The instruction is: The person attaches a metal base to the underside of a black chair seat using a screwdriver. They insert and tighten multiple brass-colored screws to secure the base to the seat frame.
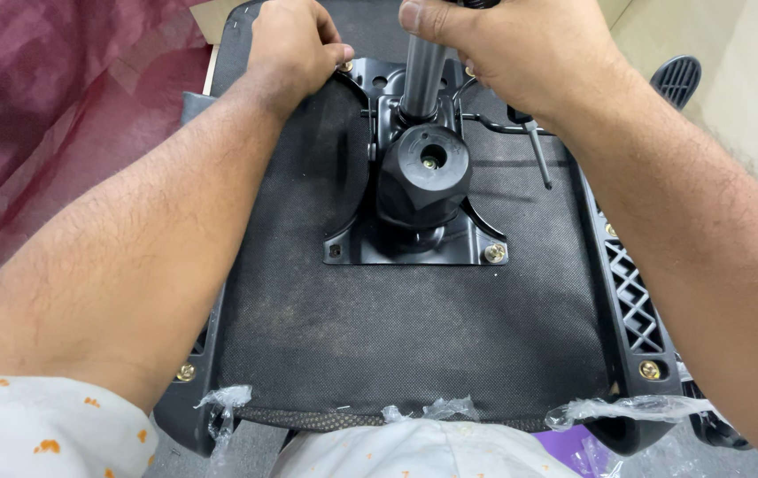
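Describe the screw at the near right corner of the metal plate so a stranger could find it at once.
Start at the upturned chair seat, covered in dark fabric. At its middle sits a black metal plate. The brass screw is in that plate's near right corner; the near left corner hole looks dark.

The chair seat (pixel 397 336) is laid upside down, black fabric underside facing up. The black metal mechanism plate (pixel 414 243) is bolted centrally, with a grey cylinder (pixel 421 80) rising from it.

Showing now: one upturned chair seat (pixel 414 336), one black mechanism plate (pixel 414 248), one grey cylinder (pixel 421 80), four visible brass bolts (pixel 494 254), two hands (pixel 295 49).
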